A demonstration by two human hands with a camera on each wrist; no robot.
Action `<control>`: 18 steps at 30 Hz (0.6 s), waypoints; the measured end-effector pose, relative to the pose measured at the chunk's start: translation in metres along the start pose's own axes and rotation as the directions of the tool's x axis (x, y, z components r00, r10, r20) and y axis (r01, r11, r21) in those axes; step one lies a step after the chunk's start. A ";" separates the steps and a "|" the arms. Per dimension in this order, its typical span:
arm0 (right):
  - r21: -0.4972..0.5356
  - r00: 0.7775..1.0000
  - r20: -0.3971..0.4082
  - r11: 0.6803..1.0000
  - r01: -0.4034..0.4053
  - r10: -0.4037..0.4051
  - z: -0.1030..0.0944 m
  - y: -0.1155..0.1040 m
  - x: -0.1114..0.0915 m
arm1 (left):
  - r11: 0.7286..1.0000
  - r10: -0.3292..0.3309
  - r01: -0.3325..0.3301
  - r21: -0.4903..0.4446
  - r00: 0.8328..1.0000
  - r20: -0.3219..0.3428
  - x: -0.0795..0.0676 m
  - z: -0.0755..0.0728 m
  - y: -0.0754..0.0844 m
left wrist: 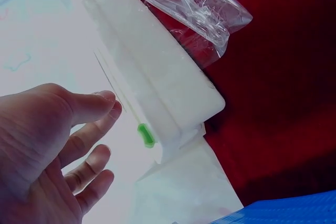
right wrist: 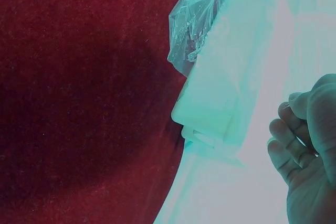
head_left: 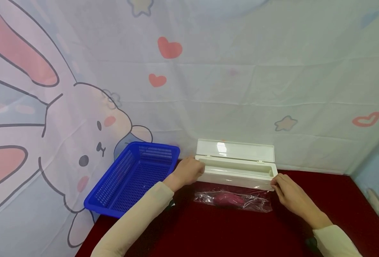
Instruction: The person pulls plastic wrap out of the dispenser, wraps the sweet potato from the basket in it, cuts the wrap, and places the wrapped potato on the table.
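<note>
A long white cling film dispenser (head_left: 237,181) stands at the back of the table, its lid (head_left: 235,150) raised against the wall cloth. Inside lies a pale roll (head_left: 231,171). Thin clear film shows glints along the front between both hands. At the dispenser's left end, my left hand (head_left: 189,171) pinches the film's edge between thumb and forefinger; my right hand (head_left: 288,192) does likewise at the right end. The film itself is hard to see at the fingertips. Before the dispenser lies a rounded pink thing (head_left: 229,198) wrapped in crinkled clear film (head_left: 256,203); its kind is unclear.
Left of the dispenser sits a blue plastic basket (head_left: 141,175) with slotted walls, beside my left forearm. Dark red cloth (head_left: 228,232) covers the table. A printed wall cloth (head_left: 228,85) hangs close behind. A small green piece (left wrist: 146,136) shows at the dispenser's end.
</note>
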State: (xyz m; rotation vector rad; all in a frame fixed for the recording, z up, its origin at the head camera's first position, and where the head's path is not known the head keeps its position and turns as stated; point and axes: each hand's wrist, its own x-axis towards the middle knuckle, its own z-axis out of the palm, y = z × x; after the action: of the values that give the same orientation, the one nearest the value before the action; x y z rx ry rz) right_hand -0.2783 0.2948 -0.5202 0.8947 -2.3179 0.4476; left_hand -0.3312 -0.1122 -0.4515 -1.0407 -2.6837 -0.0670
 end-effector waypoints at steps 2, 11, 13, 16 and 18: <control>0.006 1.000 0.013 1.000 -0.004 0.004 -0.002 -0.002 -0.001 | 1.000 0.016 -0.016 -0.007 1.000 -0.009 -0.001 -0.002 0.001; 0.017 1.000 0.023 1.000 -0.015 0.015 -0.007 -0.008 -0.005 | 1.000 0.003 -0.003 -0.001 1.000 -0.005 -0.006 -0.009 0.008; 0.018 1.000 0.011 1.000 -0.006 0.006 -0.007 -0.009 -0.007 | 1.000 -0.007 0.007 0.006 1.000 0.001 -0.008 -0.010 0.010; 0.030 1.000 0.010 1.000 -0.002 0.002 -0.008 -0.011 -0.010 | 1.000 -0.024 0.024 0.015 1.000 0.011 -0.011 -0.011 0.014; 0.027 1.000 0.020 1.000 -0.007 0.006 -0.008 -0.013 -0.013 | 0.999 -0.027 0.027 0.029 1.000 0.010 -0.014 -0.012 0.017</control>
State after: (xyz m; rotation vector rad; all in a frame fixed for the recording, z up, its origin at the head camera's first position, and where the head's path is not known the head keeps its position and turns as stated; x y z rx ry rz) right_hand -0.2587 0.2962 -0.5208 0.9087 -2.3390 0.4763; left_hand -0.3077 -0.1105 -0.4445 -0.9996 -2.7002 -0.0279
